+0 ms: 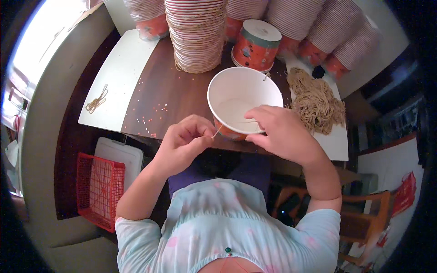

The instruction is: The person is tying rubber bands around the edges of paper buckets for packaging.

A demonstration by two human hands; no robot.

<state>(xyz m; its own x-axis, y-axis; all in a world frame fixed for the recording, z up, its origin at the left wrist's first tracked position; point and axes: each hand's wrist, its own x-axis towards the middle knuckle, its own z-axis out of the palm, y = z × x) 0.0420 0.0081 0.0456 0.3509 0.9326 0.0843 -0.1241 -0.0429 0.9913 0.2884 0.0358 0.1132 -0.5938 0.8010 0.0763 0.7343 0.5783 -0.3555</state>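
A white-lined paper bucket (227,98) with an orange outside stands tilted toward me at the table's near edge. My left hand (189,139) is closed, pinching the end of a thin cord (218,131) beside the bucket's near left wall. My right hand (277,132) straddles the near right rim, with fingers inside and thumb outside. Just under those fingers a thin pale strand (246,122) shows inside the bucket; whether they also grip it is hard to see. Another bit of cord (265,77) hangs at the far right rim.
Tall stacks of nested buckets (195,36) line the back. An upside-down orange bucket (258,43) stands before them. A heap of tan cords (316,102) lies at right, a few loose cords (97,100) at left. A red plastic basket (100,191) sits below the table's left side.
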